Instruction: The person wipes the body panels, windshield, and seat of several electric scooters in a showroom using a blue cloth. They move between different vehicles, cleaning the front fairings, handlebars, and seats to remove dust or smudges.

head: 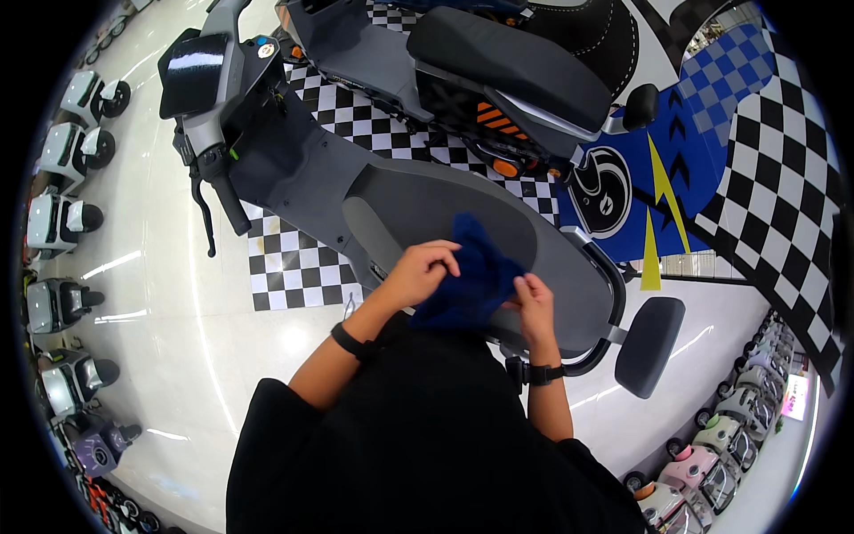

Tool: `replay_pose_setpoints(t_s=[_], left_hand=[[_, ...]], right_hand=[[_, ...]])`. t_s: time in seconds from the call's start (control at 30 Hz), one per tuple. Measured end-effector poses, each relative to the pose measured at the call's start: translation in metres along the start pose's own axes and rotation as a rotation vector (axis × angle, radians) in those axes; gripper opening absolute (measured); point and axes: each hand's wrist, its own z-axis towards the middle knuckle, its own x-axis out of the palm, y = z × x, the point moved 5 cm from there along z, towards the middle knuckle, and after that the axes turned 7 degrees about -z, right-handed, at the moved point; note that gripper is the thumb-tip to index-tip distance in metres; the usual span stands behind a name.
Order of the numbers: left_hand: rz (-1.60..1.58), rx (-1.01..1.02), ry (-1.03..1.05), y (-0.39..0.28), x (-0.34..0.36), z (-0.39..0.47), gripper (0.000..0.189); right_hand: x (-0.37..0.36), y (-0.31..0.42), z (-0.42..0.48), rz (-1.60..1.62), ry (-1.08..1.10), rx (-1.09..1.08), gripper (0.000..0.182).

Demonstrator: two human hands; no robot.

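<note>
A dark blue cloth (477, 280), rumpled and partly folded, is in front of my body above the grey scooter seat (440, 197). Thumb and fingers of my right hand (536, 304) pinch its right corner. At the cloth's left edge is my left hand (423, 270), its fingers curled; whether they grip the fabric cannot be made out. The scooter stands crosswise before me, its handlebar (230, 197) and dark display (193, 73) at the left. On the right, a black grab rail (617, 287) curves around the seat's rear, with a padded backrest (650, 347) beyond it.
Close behind stands a second scooter (507, 73) with orange stripes. Checkered matting (300, 267) lies beneath the scooters on a glossy floor (167, 300). Rows of scooters (63, 220) line the left, with small vehicles (694, 467) at the lower right. A checkered panel (780, 153) rises at right.
</note>
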Motion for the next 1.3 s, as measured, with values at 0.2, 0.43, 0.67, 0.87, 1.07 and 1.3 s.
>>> replay_pose_setpoints(t_s=[0.2,0.43,0.67,0.87,1.07,1.3], left_hand=[[0.346,-0.059,-0.206,0.057,-0.028,-0.021,0.046],[0.896,0.202,-0.028,0.024,0.092,0.025,0.041],[0.833,0.427,0.240,0.064,0.193,0.038,0.054],[0.830,0.191,-0.052,0.091,0.125,0.034,0.057],[1.039,0.002,-0.442,0.117,0.022,0.037,0.057],[1.108,-0.119,-0.775,0.131,-0.082,0.058,0.057]], right_hand=[[-0.086,-0.011,-0.010,0.210,-0.375,0.058,0.013],[-0.101,-0.057,-0.003,0.043,-0.225,0.124,0.013],[-0.131,-0.051,-0.009,-0.377,-0.542,-0.363,0.019],[-0.107,-0.047,-0.017,-1.314,-0.618,-0.434,0.050],[-0.105,-0.045,-0.017,-1.365,-0.595,-0.393,0.050],[-0.107,-0.056,-0.018,-1.376,-0.645,-0.272,0.050]])
